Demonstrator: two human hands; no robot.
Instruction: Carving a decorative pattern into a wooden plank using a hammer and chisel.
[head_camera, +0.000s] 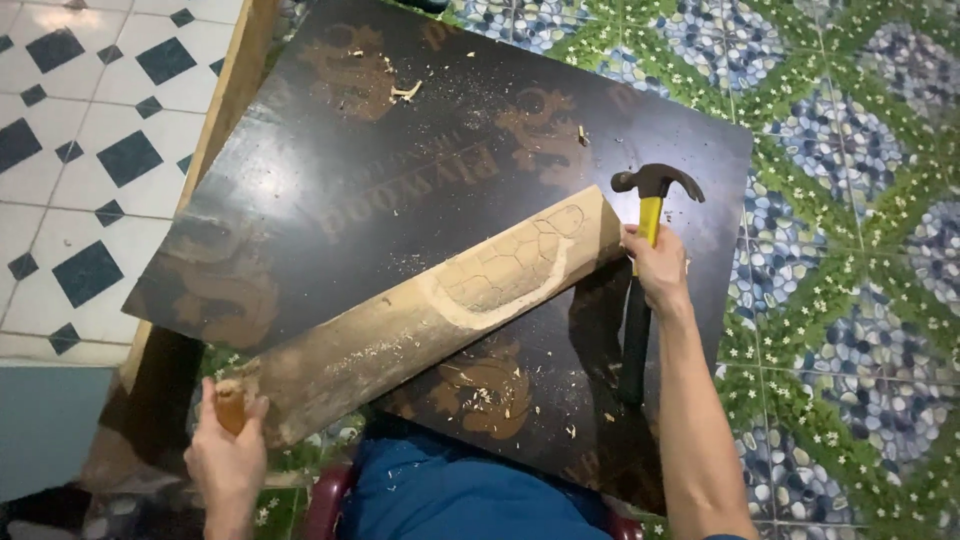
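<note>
A long wooden plank (400, 325) lies slantwise on a dark plywood board (330, 170), with a drawn pattern of cells and a pale carved groove (500, 290) near its far end. My right hand (655, 265) touches the plank's far end, beside a claw hammer (645, 205) with a yellow and black handle that lies on the board. My left hand (228, 455) is at the plank's near end, closed on a small wooden handle (230, 405), apparently of a chisel; its blade is hidden.
Wood chips and sawdust (405, 92) are scattered over the board. White floor tiles with dark squares (90, 150) lie to the left, patterned pebble-print tiles (850, 200) to the right. A wooden strip (232, 90) runs along the board's left edge. Blue cloth (450, 495) covers my lap.
</note>
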